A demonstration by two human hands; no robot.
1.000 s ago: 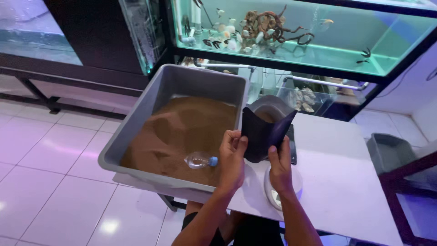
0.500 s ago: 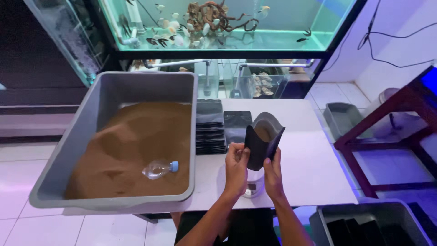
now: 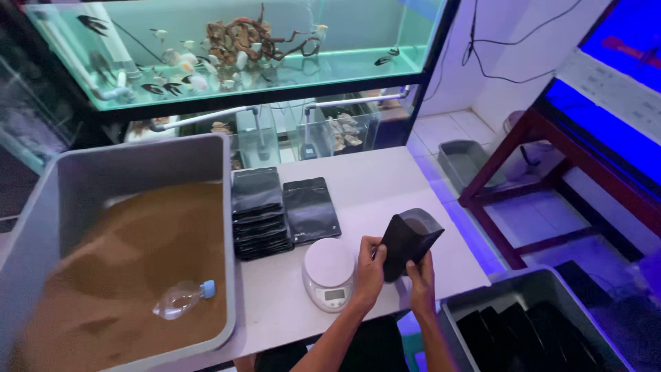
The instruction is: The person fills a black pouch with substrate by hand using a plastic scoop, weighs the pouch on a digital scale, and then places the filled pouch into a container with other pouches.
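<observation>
Both my hands hold an open black stand-up pouch (image 3: 410, 241) above the white table (image 3: 385, 186). My left hand (image 3: 369, 272) grips its left lower side, my right hand (image 3: 421, 277) its bottom right. Brown powder shows inside the pouch mouth. Just left of the hands stands a small white round kitchen scale (image 3: 329, 270) with nothing on its plate. A large grey tub (image 3: 124, 262) at the left holds brown powder and a cut clear plastic bottle with a blue cap (image 3: 183, 299).
Flat black pouches lie in stacks (image 3: 258, 215) and singly (image 3: 311, 210) behind the scale. A grey bin (image 3: 530, 324) with black pouches sits at lower right. Fish tanks (image 3: 234, 48) stand behind the table. A red-framed stand (image 3: 544, 158) and a grey floor tub (image 3: 465, 162) are at right.
The view has swung right and down. My hands have carried the open pouch away from the tub, lower, to a spot beside the scale.
</observation>
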